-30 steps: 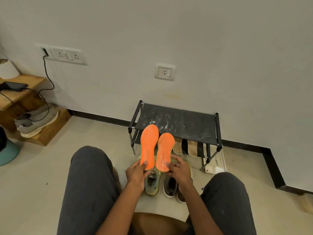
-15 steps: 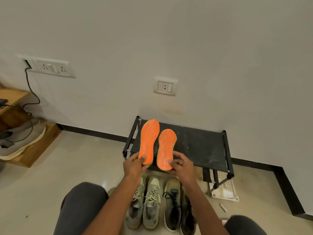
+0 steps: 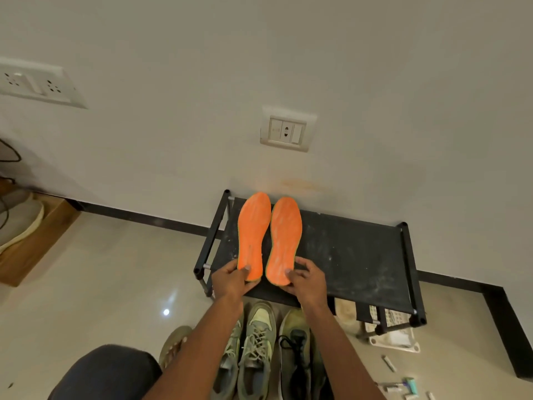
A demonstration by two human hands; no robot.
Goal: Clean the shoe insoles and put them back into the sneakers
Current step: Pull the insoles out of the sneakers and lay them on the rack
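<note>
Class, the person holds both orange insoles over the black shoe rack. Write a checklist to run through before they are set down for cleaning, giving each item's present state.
1. Left hand grips the left insole at its heel end: ok.
2. Right hand grips the right insole at its heel end: ok.
3. Insoles apart, not overlapping: ok.
4. Rack top clean enough to lay them on: not ok, white specks and dust show.
5. Green sneakers within reach on the floor below: ok.
6. Cleaning cloth or brush at hand: cannot tell; only small items lie on the floor at lower right.
</note>
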